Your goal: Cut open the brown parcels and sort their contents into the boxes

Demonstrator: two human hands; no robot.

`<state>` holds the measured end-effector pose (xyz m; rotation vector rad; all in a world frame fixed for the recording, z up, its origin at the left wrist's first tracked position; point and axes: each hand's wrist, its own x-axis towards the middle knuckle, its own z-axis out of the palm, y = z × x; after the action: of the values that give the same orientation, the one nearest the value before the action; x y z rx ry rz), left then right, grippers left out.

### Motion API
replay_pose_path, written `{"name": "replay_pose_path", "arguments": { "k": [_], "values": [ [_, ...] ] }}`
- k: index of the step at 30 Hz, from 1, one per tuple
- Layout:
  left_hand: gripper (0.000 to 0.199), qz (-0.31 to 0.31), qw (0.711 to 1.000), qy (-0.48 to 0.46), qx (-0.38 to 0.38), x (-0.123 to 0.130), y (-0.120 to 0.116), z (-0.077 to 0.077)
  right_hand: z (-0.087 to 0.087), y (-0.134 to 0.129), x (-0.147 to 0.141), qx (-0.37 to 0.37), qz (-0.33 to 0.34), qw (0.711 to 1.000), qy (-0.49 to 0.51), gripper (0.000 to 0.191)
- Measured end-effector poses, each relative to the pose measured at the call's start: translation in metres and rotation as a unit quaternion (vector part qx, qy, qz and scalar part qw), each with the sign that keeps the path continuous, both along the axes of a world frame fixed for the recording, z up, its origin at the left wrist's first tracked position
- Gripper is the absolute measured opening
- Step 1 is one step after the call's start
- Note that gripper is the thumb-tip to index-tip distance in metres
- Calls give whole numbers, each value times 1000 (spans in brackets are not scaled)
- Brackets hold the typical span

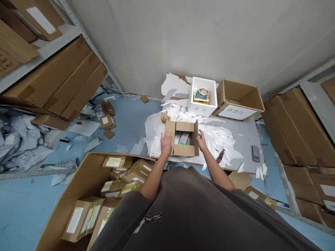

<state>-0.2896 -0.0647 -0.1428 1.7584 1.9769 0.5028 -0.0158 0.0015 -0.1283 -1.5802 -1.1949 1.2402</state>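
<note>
Open carton (184, 151), frame centre, is touched at left by left hand (166, 143), at right by right hand (201, 141); either grip's closure cannot be told; green-and-pink item (184, 139) enclosed

You can read 换货区 on the white sheet (235, 112) fixed to the open carton (221, 93); the foam box (213, 101) beside it bears handwriting, apparently 退货. Your shirt (204, 209) has a patch (154, 218) beginning "Time"; the book (201, 93) lettering is too small

Between my left hand (166, 143) and right hand (201, 141) lies a carton (184, 150); behind it, rightward, a foam box (199, 109) holding books (202, 93).
</note>
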Motion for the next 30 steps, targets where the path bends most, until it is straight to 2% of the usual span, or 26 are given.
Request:
{"name": "replay_pose_path", "arguments": {
  "k": [2,4,5,7,10,13,15,18,19,21,24,26,27,28,30],
  "values": [
    [62,-134,991,11,10,19,8,4,0,-2,26,-38,-24,997,63,91],
    [45,-196,980,25,-26,35,17,8,-3,-7,46,-74,-38,993,89,94],
    [41,-203,977,31,-52,39,21,10,-7,-10,53,-91,-40,991,86,96],
    [46,-206,973,20,-106,42,29,13,-16,-15,62,-115,-40,991,62,96],
    [56,-237,959,-52,-148,29,34,20,-34,-19,61,-121,-55,991,8,93],
    [44,-296,934,-75,-185,12,25,25,-47,-19,51,-116,-78,989,-46,88],
    [37,-308,928,-28,-209,9,12,26,-46,-15,45,-121,-85,984,-102,79],
    [74,-293,930,75,-210,19,-11,22,-27,-3,38,-87,-72,960,-255,65],
    [79,-289,931,100,-199,25,-18,19,-18,2,35,-52,-52,945,-319,61],
    [64,-287,934,125,-171,36,-29,14,2,11,22,36,31,901,-431,54],
    [31,-288,939,120,-144,48,-36,9,22,20,-16,116,259,820,-498,49],
    [23,-285,943,111,-133,50,-38,6,24,20,-49,97,397,767,-494,46],
    [21,-282,945,109,-128,51,-38,5,23,20,-64,73,437,746,-498,45],
    [20,-279,946,108,-122,50,-39,4,21,20,-77,49,458,731,-503,45],
    [20,-273,949,109,-114,50,-40,3,17,23,-93,20,449,724,-523,52]
  ]
}}
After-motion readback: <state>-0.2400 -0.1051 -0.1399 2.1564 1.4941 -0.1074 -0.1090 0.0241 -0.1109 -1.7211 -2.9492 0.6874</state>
